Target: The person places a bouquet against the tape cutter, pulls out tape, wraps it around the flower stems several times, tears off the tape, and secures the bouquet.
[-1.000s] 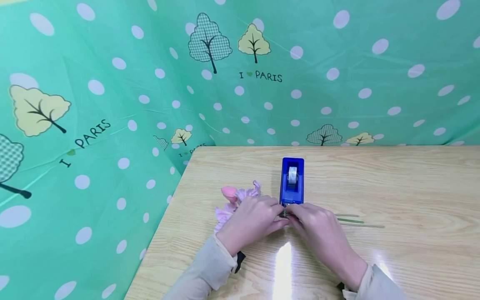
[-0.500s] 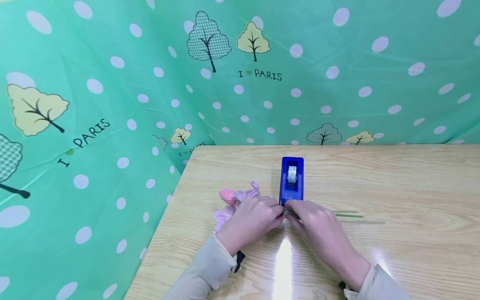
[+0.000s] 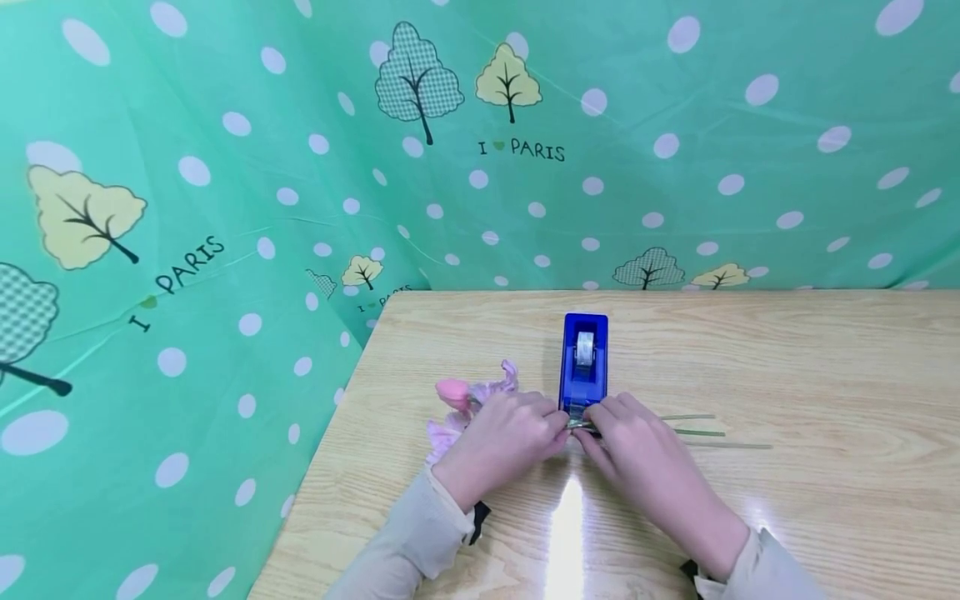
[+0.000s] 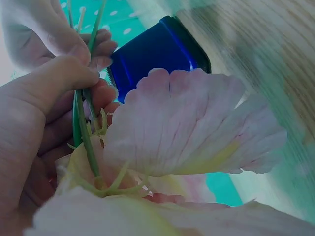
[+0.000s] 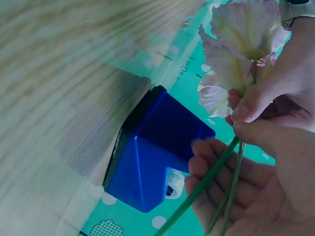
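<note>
My left hand (image 3: 510,433) grips a small bunch of artificial flowers by the upper stems, near the heads. Pale lilac-pink petals (image 3: 447,433) and a pink bud (image 3: 453,392) stick out to its left; ruffled petals (image 4: 177,123) fill much of the left wrist view. My right hand (image 3: 648,458) holds the same stems close beside the left, its thumb against them and its fingers curving behind the green stems (image 5: 202,187). Just beyond both hands stands a blue tape dispenser (image 3: 585,387). Whether a piece of tape lies under the fingertips is too small to tell.
The dispenser carries a roll of clear tape (image 3: 585,350). Stem ends (image 3: 701,432) reach out to the right over the wooden table (image 3: 825,375). A green dotted cloth (image 3: 675,183) hangs behind and to the left of the table.
My right hand has shifted slightly right and its fingers have lifted and re-placed along the stems. The left hand keeps its grip, and the flower heads have turned only slightly.
</note>
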### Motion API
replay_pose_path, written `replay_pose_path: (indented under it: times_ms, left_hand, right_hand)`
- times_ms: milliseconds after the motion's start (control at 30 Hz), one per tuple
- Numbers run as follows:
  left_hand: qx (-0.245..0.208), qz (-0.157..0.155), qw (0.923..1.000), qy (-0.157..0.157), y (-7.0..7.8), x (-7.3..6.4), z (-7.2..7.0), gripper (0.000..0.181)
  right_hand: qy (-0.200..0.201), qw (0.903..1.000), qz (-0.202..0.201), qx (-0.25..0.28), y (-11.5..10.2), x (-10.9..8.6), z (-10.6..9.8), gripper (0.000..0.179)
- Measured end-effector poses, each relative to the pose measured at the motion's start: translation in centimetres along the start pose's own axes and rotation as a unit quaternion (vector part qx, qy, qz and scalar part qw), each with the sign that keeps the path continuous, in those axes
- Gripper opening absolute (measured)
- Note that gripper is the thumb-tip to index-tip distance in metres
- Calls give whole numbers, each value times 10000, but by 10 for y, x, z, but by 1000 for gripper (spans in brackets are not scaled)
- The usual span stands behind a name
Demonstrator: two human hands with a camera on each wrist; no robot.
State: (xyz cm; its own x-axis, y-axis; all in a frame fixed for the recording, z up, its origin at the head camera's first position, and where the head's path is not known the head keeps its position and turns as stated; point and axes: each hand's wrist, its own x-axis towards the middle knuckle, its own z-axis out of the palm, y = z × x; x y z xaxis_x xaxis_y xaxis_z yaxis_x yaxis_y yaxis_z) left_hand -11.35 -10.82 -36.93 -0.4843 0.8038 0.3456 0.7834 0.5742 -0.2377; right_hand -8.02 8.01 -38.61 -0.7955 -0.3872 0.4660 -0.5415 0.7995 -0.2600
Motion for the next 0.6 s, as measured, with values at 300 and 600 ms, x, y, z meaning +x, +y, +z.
replay_pose_path:
  times_ms: [300,600]
  left_hand:
    - [67,24,10000,-3,2,2,-4,18]
    - [451,190,9987,115,3,2,-3,18]
  right_hand:
    - [77,9996,-179,-213,3,-1,1,9]
    - [-865,9910,469,902,3,2,-9,7]
